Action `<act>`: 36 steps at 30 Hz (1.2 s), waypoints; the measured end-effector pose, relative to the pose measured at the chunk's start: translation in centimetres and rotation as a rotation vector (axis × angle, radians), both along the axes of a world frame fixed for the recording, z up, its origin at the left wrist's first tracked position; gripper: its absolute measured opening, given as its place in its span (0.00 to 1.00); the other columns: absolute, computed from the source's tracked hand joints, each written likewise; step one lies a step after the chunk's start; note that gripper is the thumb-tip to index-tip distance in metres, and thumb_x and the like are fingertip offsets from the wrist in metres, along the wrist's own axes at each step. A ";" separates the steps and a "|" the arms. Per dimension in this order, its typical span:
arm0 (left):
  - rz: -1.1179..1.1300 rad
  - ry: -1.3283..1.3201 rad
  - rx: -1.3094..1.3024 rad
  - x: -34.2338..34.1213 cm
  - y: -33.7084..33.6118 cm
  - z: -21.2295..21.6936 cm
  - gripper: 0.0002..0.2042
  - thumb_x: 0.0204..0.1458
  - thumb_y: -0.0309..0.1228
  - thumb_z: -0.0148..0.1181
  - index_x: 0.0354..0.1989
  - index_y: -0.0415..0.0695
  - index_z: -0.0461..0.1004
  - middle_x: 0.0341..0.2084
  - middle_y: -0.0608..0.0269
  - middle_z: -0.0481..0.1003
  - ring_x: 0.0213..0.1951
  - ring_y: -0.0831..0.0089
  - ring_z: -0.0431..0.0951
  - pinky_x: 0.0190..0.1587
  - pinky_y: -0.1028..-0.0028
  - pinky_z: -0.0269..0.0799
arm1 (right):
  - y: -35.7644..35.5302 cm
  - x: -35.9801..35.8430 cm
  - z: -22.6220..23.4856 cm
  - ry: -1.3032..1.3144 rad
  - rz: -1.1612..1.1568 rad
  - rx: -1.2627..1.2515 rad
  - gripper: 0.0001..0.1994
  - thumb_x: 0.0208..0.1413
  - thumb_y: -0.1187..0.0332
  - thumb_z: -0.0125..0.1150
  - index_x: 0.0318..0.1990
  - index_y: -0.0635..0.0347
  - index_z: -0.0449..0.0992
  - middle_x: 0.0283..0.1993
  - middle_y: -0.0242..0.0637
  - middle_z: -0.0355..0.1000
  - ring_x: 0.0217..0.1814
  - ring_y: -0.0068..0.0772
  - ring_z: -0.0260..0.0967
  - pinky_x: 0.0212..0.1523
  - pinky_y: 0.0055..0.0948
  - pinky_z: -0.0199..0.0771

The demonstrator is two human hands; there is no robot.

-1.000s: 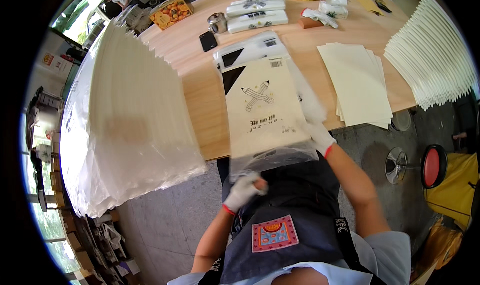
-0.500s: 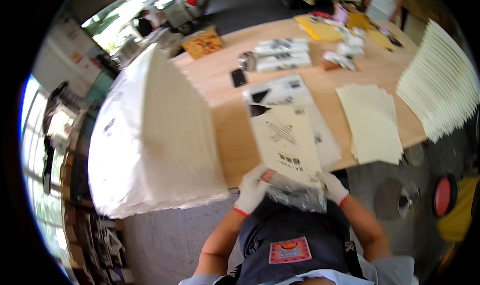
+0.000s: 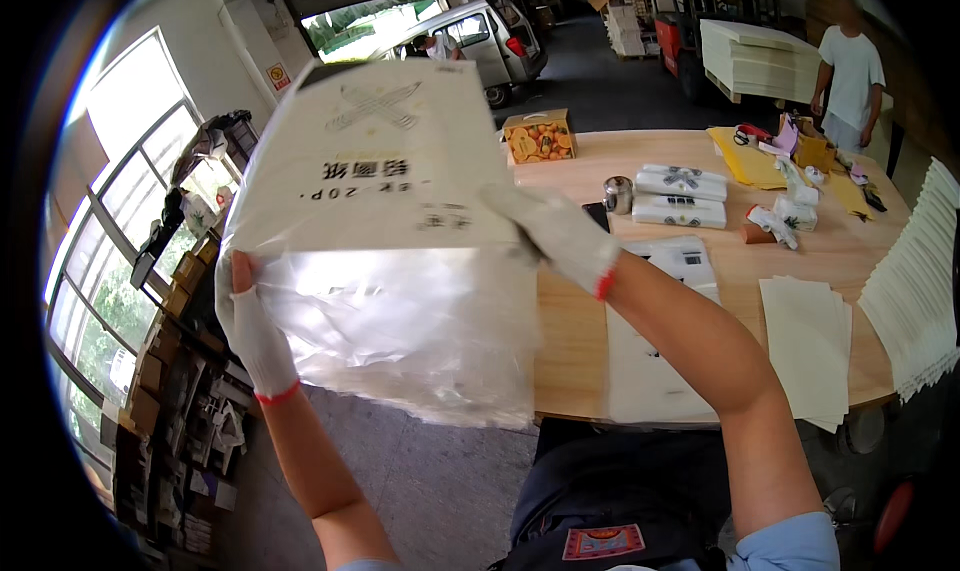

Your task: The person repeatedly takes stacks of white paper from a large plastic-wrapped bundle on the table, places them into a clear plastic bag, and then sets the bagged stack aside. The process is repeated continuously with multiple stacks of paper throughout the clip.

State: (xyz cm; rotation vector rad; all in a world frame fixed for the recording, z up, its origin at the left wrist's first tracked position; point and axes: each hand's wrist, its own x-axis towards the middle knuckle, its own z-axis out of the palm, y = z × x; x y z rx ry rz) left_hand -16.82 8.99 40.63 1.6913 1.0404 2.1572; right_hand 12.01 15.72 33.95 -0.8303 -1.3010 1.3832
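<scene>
Both gloved hands hold a flat packet of cream paper (image 3: pixel 400 176) with dark print and a crossed-pencil drawing, over the tall plastic-covered stack (image 3: pixel 420 341) at the table's left end. My left hand (image 3: pixel 248 326), in a white glove with a red cuff, is closed on the packet's near left corner, the thumb partly bare. At the right edge, my right hand (image 3: pixel 565 239) pinches the packet's near corner. The packet hides most of the stack's top; whether it touches the stack, I cannot tell. Printed clear plastic bags (image 3: pixel 660 381) lie on the table beside my right forearm.
On the wooden table (image 3: pixel 575 361) are loose cream sheets (image 3: pixel 805 346), wrapped rolls (image 3: pixel 682 196), a metal cup (image 3: pixel 618 195) and an orange-patterned box (image 3: pixel 540 138). A fanned paper stack (image 3: pixel 915 281) stands at the right. A person (image 3: pixel 850 76) stands beyond, near a pallet load (image 3: pixel 758 61).
Both hands have moved from the table's front edge up and left, carrying the packet over the tall stack. The view has shifted left and up.
</scene>
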 end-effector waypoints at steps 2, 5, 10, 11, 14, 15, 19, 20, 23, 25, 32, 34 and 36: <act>0.026 0.070 -0.155 -4.4 2.9 -1.3 0.12 0.60 0.36 0.49 0.36 0.39 0.73 0.26 0.73 0.69 0.28 0.87 0.65 0.29 0.84 0.60 | 0.4 -1.1 1.5 -0.243 0.013 0.075 0.22 0.56 0.48 0.53 0.22 0.59 0.73 0.17 0.31 0.69 0.17 0.20 0.63 0.22 0.21 0.64; 0.423 0.423 -0.517 -8.7 4.3 -6.2 0.12 0.58 0.36 0.52 0.36 0.38 0.74 0.24 0.73 0.67 0.29 0.86 0.63 0.30 0.83 0.59 | -0.2 -1.9 2.0 -0.336 -0.072 0.134 0.27 0.53 0.42 0.55 0.16 0.57 0.67 0.12 0.30 0.64 0.12 0.19 0.58 0.14 0.20 0.57; 0.467 -0.382 -0.218 -4.5 1.3 -19.7 0.24 0.60 0.39 0.45 0.58 0.33 0.57 0.50 0.54 0.66 0.50 0.66 0.66 0.55 0.69 0.61 | -2.1 3.5 -2.1 -0.085 0.023 0.038 0.25 0.53 0.41 0.54 0.24 0.57 0.71 0.16 0.30 0.67 0.13 0.17 0.60 0.15 0.16 0.58; 0.349 -0.217 -0.210 -6.7 0.4 -25.8 0.23 0.60 0.39 0.44 0.58 0.34 0.58 0.51 0.54 0.66 0.51 0.65 0.66 0.56 0.69 0.61 | -3.6 4.9 -3.1 -0.030 0.024 0.014 0.23 0.54 0.43 0.54 0.25 0.56 0.71 0.16 0.30 0.67 0.13 0.17 0.61 0.14 0.16 0.58; 0.010 -0.087 -0.343 -1.7 -4.5 -39.3 0.14 0.57 0.28 0.49 0.51 0.39 0.65 0.46 0.56 0.69 0.47 0.66 0.69 0.54 0.67 0.65 | -7.5 9.4 -9.5 -0.084 -0.169 -0.289 0.19 0.56 0.49 0.54 0.26 0.56 0.71 0.16 0.32 0.68 0.13 0.17 0.61 0.13 0.17 0.59; 0.015 -0.008 -0.548 5.6 -6.0 -38.0 0.04 0.55 0.25 0.49 0.37 0.42 0.70 0.38 0.57 0.71 0.33 0.73 0.71 0.38 0.77 0.70 | -8.4 11.8 -13.5 0.035 -0.223 -0.396 0.16 0.56 0.54 0.53 0.27 0.56 0.71 0.17 0.32 0.68 0.13 0.18 0.61 0.12 0.18 0.57; -0.603 0.698 -0.519 19.1 -6.5 -38.7 0.07 0.47 0.28 0.60 0.35 0.45 0.73 0.32 0.58 0.74 0.36 0.60 0.74 0.40 0.68 0.69 | -16.0 18.4 -24.6 0.235 -0.487 -0.611 0.12 0.54 0.58 0.56 0.31 0.57 0.72 0.22 0.32 0.69 0.17 0.22 0.64 0.14 0.19 0.57; -0.573 0.768 -0.471 22.1 -6.0 -38.9 0.07 0.47 0.30 0.60 0.35 0.46 0.73 0.32 0.58 0.74 0.37 0.59 0.73 0.41 0.67 0.69 | -18.1 18.7 -26.4 0.273 -0.528 -0.697 0.12 0.55 0.58 0.56 0.30 0.56 0.72 0.22 0.32 0.69 0.17 0.22 0.63 0.14 0.19 0.56; -0.518 1.019 -0.391 29.5 -3.4 -38.4 0.10 0.47 0.38 0.60 0.34 0.47 0.75 0.32 0.57 0.73 0.40 0.59 0.72 0.42 0.61 0.68 | -23.9 17.9 -30.0 0.265 -0.612 -0.765 0.14 0.56 0.54 0.52 0.31 0.55 0.71 0.22 0.30 0.69 0.17 0.21 0.60 0.17 0.19 0.60; -0.589 1.133 -0.443 32.0 -1.1 -40.9 0.10 0.47 0.38 0.60 0.33 0.46 0.75 0.32 0.57 0.74 0.39 0.59 0.73 0.42 0.62 0.68 | -26.7 16.9 -31.2 0.335 -0.602 -0.857 0.14 0.56 0.55 0.52 0.32 0.56 0.71 0.23 0.30 0.69 0.19 0.21 0.62 0.20 0.20 0.63; -0.872 1.231 -0.724 34.0 3.2 -40.9 0.09 0.49 0.36 0.56 0.31 0.43 0.76 0.30 0.54 0.77 0.35 0.59 0.76 0.39 0.66 0.69 | -28.8 15.3 -32.1 0.304 -0.603 -0.906 0.13 0.57 0.56 0.52 0.33 0.56 0.71 0.24 0.31 0.69 0.19 0.20 0.61 0.21 0.20 0.64; -0.913 1.077 -0.826 33.5 3.8 -41.3 0.10 0.51 0.37 0.55 0.31 0.44 0.77 0.29 0.54 0.77 0.35 0.60 0.76 0.39 0.66 0.68 | -27.0 15.5 -31.7 0.289 -0.571 -0.857 0.13 0.57 0.56 0.52 0.34 0.57 0.71 0.24 0.31 0.69 0.19 0.19 0.60 0.21 0.19 0.62; -0.916 1.010 -0.821 33.7 4.2 -41.0 0.12 0.52 0.39 0.53 0.32 0.44 0.77 0.28 0.54 0.77 0.34 0.61 0.76 0.38 0.67 0.68 | -24.4 16.5 -33.2 0.433 -0.432 -0.789 0.13 0.57 0.56 0.52 0.34 0.57 0.71 0.25 0.30 0.69 0.19 0.18 0.59 0.21 0.19 0.61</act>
